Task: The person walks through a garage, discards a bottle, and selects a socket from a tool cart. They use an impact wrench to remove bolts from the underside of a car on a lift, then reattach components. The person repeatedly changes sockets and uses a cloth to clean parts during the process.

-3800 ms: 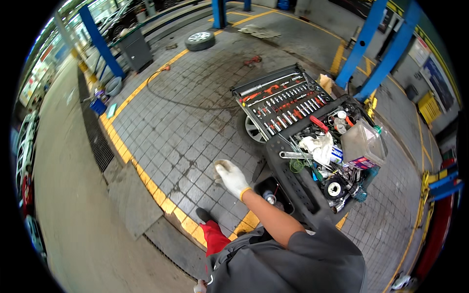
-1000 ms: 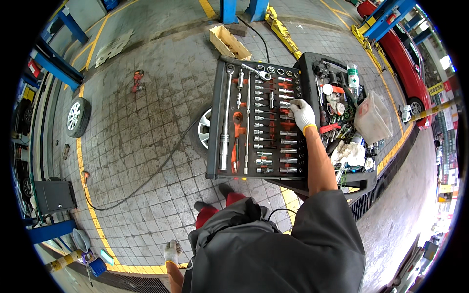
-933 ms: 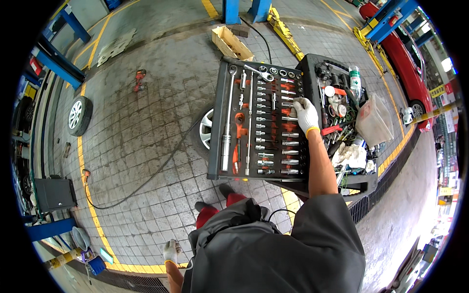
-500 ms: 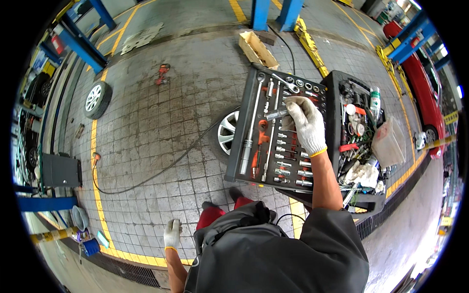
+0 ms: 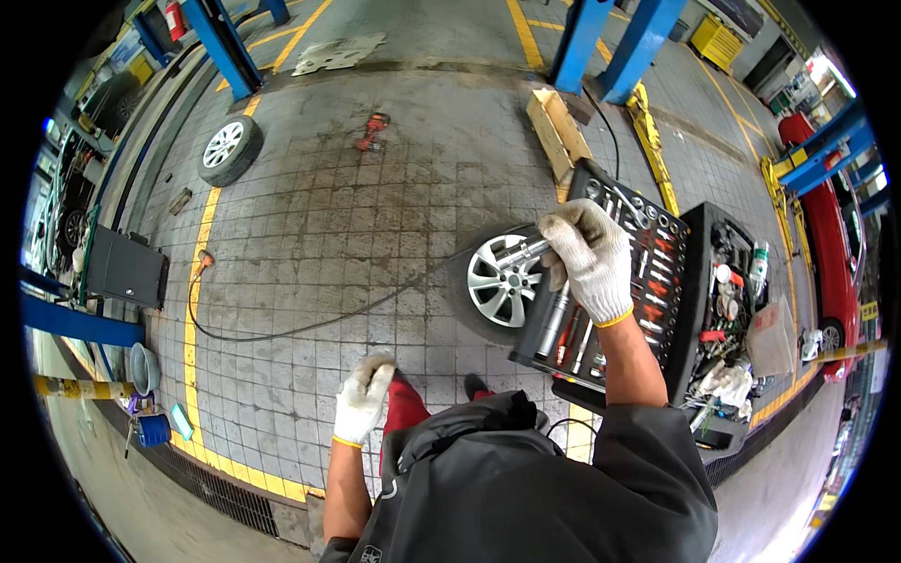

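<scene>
My right hand (image 5: 596, 261), in a white knit glove with a yellow cuff, grips a chrome deep socket (image 5: 522, 253) that points left from the fingertips. It is above the open black socket-set case (image 5: 526, 352), which holds a ratchet (image 5: 641, 218), long bars and rows of sockets. Beyond the socket lies a tyre on a silver alloy wheel (image 5: 490, 298), partly under the case. My left hand (image 5: 364, 399), gloved alike, is low in front of my left leg, its fingers loosely curled; nothing shows in it.
A cluttered black tool cart (image 5: 694, 281) stands right of the case. A wooden box (image 5: 559, 136) is beyond it. An air hose (image 5: 310, 328) crosses the tiled floor. Farther off are a red impact wrench (image 5: 373, 131), another wheel (image 5: 229, 150) and blue lift posts (image 5: 221, 47).
The view has swung left, so the case sits farther right. My right hand has carried the socket from over the case's middle toward its left edge and the wheel. My left hand has risen.
</scene>
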Motion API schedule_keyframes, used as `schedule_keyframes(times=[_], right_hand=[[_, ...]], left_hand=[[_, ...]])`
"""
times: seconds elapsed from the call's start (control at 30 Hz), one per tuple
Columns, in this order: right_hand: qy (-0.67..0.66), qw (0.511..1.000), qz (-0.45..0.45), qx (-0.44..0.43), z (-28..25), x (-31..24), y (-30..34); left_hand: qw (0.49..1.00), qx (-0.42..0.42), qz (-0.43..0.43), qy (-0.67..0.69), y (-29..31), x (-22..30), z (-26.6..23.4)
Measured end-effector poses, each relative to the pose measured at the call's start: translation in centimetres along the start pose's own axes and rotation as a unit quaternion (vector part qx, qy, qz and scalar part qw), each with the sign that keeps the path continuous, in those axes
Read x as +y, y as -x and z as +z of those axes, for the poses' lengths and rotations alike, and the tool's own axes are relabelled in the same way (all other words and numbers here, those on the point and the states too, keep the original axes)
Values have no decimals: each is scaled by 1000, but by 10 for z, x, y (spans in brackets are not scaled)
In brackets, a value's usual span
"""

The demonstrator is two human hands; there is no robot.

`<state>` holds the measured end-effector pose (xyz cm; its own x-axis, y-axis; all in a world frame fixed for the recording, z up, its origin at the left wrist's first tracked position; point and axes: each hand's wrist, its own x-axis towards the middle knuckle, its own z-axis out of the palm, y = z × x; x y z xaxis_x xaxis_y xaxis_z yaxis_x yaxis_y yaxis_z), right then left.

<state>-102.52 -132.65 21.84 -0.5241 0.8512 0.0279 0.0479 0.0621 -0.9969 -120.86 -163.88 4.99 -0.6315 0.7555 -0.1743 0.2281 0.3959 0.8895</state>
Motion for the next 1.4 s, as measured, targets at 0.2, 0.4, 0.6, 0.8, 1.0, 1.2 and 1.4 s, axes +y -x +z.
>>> schedule_keyframes(times=[0.2, 0.4, 0.6, 0.8, 1.0, 1.2, 1.4], right_hand=[[-29, 997, -42, -62, 120, -5, -19], [59, 973, -100, -201, 243, -23, -16], [39, 970, -81, -224, 326, -4, -25], [-33, 957, 61, -282, 352, 5, -66], [-107, 957, 65, -261, 371, 17, -138], [-153, 968, 101, -173, 358, 45, -239], [-128, 987, 88, -38, 310, 31, -306]], left_hand=[[993, -9, 90, 72, -45, 32, -82], [981, -17, 141, 131, -81, 64, -168], [983, 7, 72, 166, -111, 28, -210], [961, 57, 67, 262, -161, 34, -230], [960, 89, 126, 232, -264, 42, -256], [947, 146, 224, 179, -429, 145, -308], [868, 222, 428, 116, -580, 298, -330]])
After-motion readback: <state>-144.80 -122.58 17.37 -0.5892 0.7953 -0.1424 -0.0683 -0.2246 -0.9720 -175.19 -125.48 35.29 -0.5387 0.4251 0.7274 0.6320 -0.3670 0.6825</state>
